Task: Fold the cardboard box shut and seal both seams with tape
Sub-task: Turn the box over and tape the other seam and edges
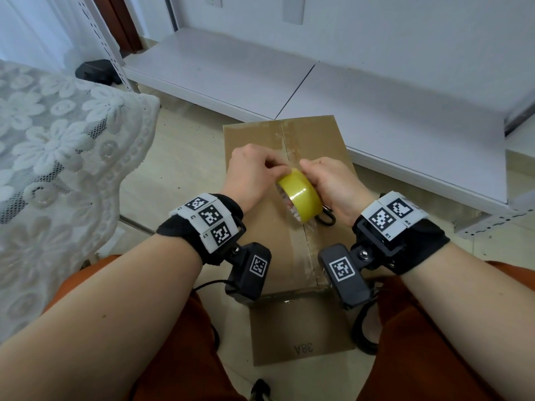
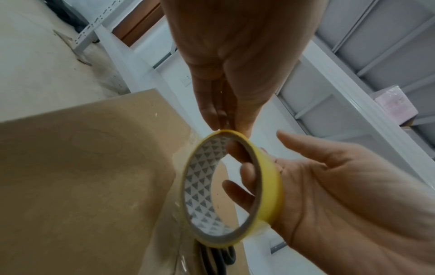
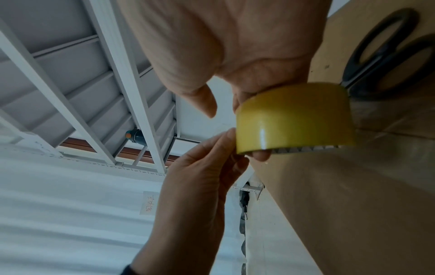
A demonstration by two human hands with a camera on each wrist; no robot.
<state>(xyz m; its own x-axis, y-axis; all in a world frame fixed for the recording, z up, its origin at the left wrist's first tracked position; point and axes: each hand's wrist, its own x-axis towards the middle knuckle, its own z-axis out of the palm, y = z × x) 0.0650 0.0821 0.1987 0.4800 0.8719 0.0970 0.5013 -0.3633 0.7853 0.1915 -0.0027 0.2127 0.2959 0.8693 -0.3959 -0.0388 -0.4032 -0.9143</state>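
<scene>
A brown cardboard box lies on the floor between my knees, its top flaps folded shut and clear tape running along the centre seam. Just above the seam I hold a yellow tape roll. My right hand grips it with fingers hooked through the core. My left hand pinches the roll's top rim between thumb and fingers. In the right wrist view the tape roll sits under the right hand, with the left hand touching its edge.
Black-handled scissors lie on the box top beside my right wrist, also in the right wrist view as scissors. White shelf boards run behind the box. A lace-covered surface stands at the left. Black cables hang near my knees.
</scene>
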